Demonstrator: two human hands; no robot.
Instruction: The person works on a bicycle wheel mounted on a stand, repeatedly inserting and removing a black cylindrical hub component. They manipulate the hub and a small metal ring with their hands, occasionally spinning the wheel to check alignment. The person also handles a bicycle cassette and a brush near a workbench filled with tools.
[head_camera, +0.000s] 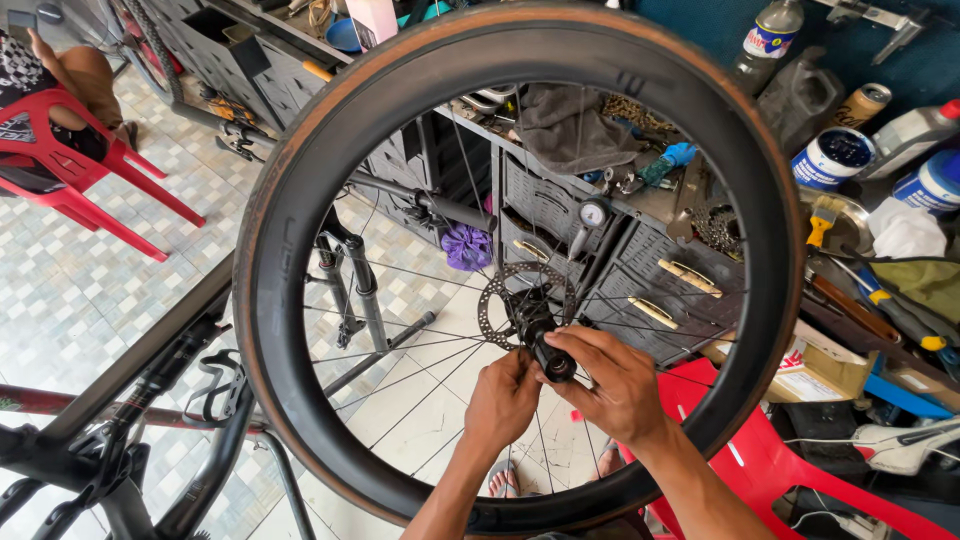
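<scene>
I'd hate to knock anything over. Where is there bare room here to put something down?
Bare patch: the pale tiled floor between the red plastic chair and the black deep-rim bicycle wheel. Crowded: the workbench of bottles, rags and tools.

Both forearms are bare, with no sleeves, gloves, watch or rings showing. The left hand (503, 398) and right hand (612, 385) are uncovered to the fingers (585, 341). Below, toes show in an open flip-flop sandal (503, 482).

Bike repair workshop: cluttered tool bench (700, 215), lubricant bottles (770, 40), bike frame (150, 400)
</scene>
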